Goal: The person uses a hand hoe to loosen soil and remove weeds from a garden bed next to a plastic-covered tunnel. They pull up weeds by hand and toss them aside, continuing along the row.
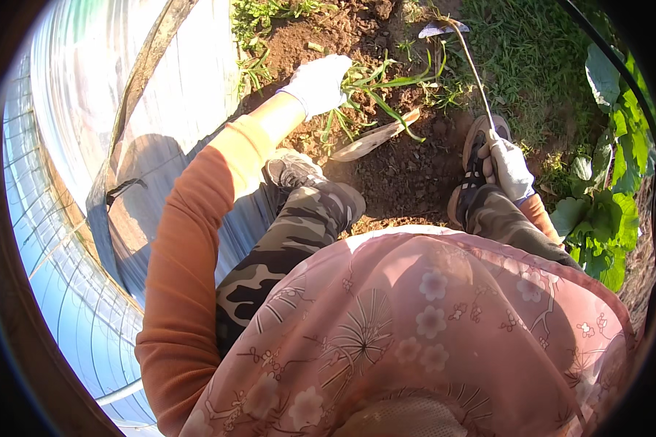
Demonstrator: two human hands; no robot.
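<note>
My left hand (321, 84), in a white glove, is closed around the base of a clump of long green grass (385, 84) above reddish-brown soil (410, 175). The fingertips are partly hidden by the glove and the blades. On the right, my gloved right hand (507, 166) grips the thin handle (474, 71) of a small hoe. Its curved metal blade (443, 28) rests near the grass at the top. Between my feet lies a dry, pale strip of plant matter (376, 136), just below the clump.
Plastic sheeting (197, 65) of a tunnel or greenhouse rises along the left, crossed by a dark strap (134, 93). Broad-leaved plants (601, 218) grow at the right edge. Short grass (536, 65) covers the upper right. My shoes (295, 169) stand on either side of the soil.
</note>
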